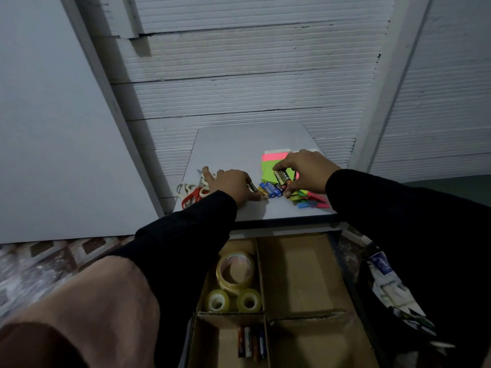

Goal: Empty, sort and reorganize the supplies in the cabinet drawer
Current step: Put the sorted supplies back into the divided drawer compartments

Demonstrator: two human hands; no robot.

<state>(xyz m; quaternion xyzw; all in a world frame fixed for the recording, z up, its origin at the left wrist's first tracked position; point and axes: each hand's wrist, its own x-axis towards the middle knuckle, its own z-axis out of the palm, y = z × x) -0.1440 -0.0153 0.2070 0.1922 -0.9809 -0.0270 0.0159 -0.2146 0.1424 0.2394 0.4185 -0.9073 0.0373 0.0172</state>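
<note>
On the grey cabinet top (233, 144) several batteries (271, 189) lie in a row between my hands. My left hand (231, 183) pinches a battery at the left end of the row, index finger stretched toward the scissors (192, 193). My right hand (305, 170) pinches the black and gold batteries (281, 177) at the right end, over a pile of coloured sticky notes (273, 168). Below, the open drawer (305, 274) has cardboard dividers. Three tape rolls (235, 272) sit in one compartment and several batteries (251, 343) lie in the compartment nearer me.
A white board (53, 115) leans at the left, and ribbed white panels (239, 75) stand behind the cabinet. Patterned floor (39, 266) shows at the lower left. A dark bag with printed paper (388, 282) sits to the right of the drawer.
</note>
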